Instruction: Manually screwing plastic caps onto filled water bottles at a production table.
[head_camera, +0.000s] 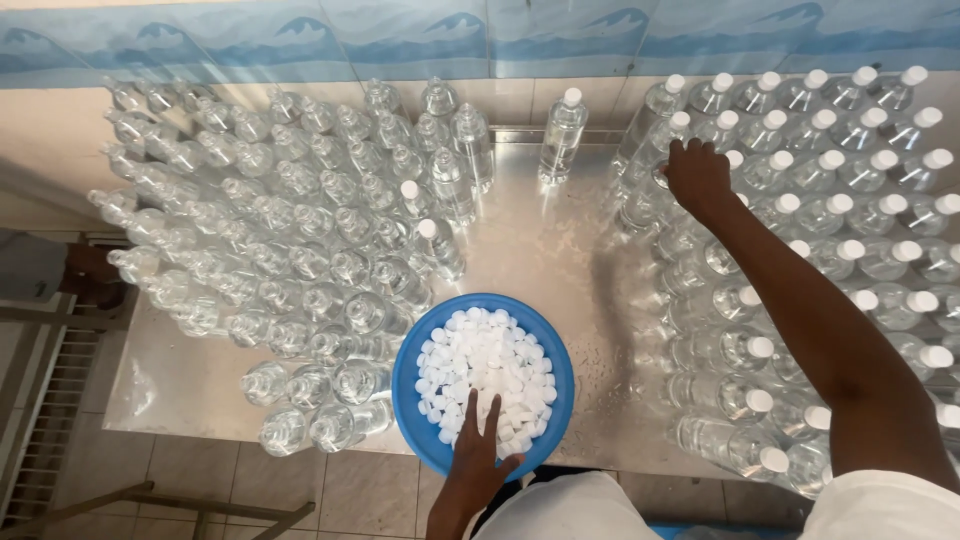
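White caps (490, 372) fill the blue bowl (408, 385) that sits at the near edge of the steel worktop (540, 250), straight in front of me. My left hand (478, 452) is in that bowl, fingers spread and laid flat on the heap of caps; its grip is loose, and I cannot tell whether any cap is pinched underneath the fingers.

My right hand (697, 175) is stretched far out across the worktop to the right-hand group of bottles. Its grip is curled down over the top of one clear bottle (652, 195) at the inner edge of that group, near the back. The bottle's mouth is hidden under my palm, so I cannot tell whether a cap is on it.

The capped bottles (850, 190) on the right stand upright and packed close together, most showing a white cap; they run from the back wall down to the near edge beside my forearm. On the left stands a bigger crowd of open bottles (280, 220), clear and filled, most without caps, a few at the inner edge wearing white ones. One capped bottle (562, 135) stands by itself at the back, between the two groups.

The bare strip of steel between the groups is wet with drops. Behind the worktop runs a tiled wall (560, 35) with a blue mountain pattern. At the far left edge, beyond the worktop, part of another person's arm (85, 270) shows.
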